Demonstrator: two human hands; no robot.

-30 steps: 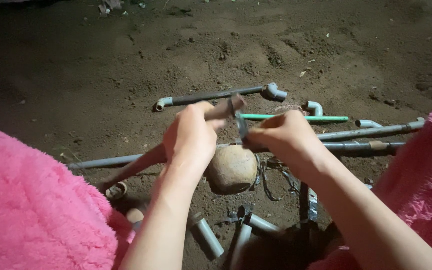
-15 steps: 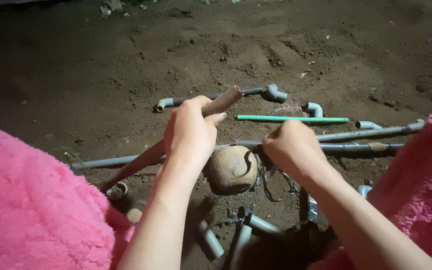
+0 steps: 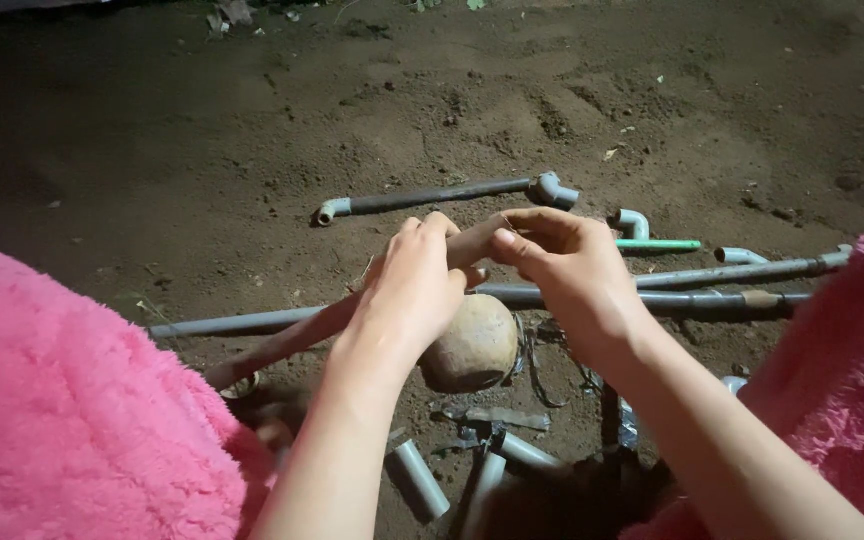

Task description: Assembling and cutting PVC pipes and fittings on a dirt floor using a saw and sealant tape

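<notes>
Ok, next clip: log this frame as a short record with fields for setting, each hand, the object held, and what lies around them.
setting: bare brown dirt ground, dim light
left hand: wrapped around a long brown wooden stick, near its upper end
right hand: fingertips pinching the stick's tip
below the hands: round tan stone on the dirt
behind the hands: grey pipe with elbow fittings, thin green rod, long grey pipes
near edge: short grey pipe pieces
clothing: fluffy pink fabric at both sides

bare dirt ground (image 3: pixel 252 130) carries grey pipes (image 3: pixel 442 196), pipe elbows (image 3: pixel 634 220), a green rod (image 3: pixel 658 244), a round stone (image 3: pixel 470 343) and short pipe offcuts (image 3: pixel 420 478).
</notes>
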